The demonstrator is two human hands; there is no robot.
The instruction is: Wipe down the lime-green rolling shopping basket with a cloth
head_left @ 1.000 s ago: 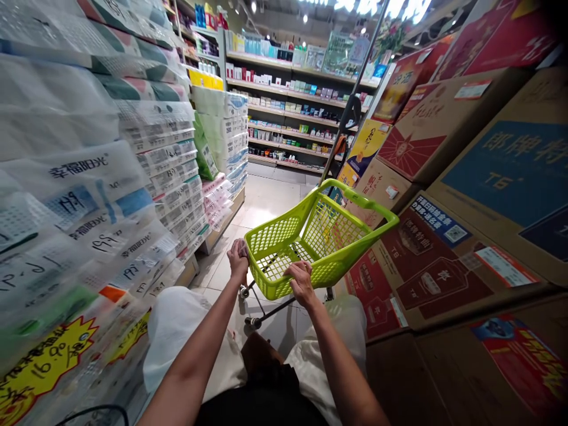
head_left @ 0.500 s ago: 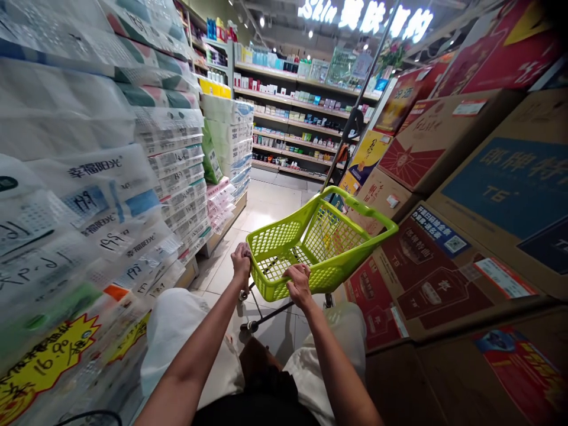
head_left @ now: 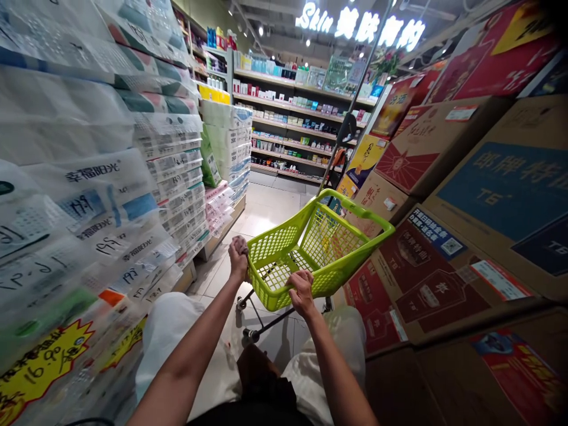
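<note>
A lime-green shopping cart [head_left: 331,283] with a meshed plastic basket and dark wheeled legs stands at an angle between my knees. My right hand [head_left: 302,291] is closed over the near rim of its basket, fingers curled inward. At the basket's left end, my left hand [head_left: 238,263] is closed on a crumpled greyish-pink cloth [head_left: 240,244]. The cloth is bunched up by the basket's outer left side; whether it touches the plastic I cannot tell. Nothing shows lying in the basket.
Stacked packs of tissue paper [head_left: 106,195] rise close on my left. Cardboard cartons [head_left: 444,278] wall the right side. Behind the cart leans a dark pole [head_left: 357,94]. Shelves of cosmetics [head_left: 297,106] close off the far end, beyond the tiled floor [head_left: 261,204].
My left hand has shifted slightly left and up with the cloth, which now shows more. The basket's near end sits a little lower in view. My right hand keeps its grip on the rim.
</note>
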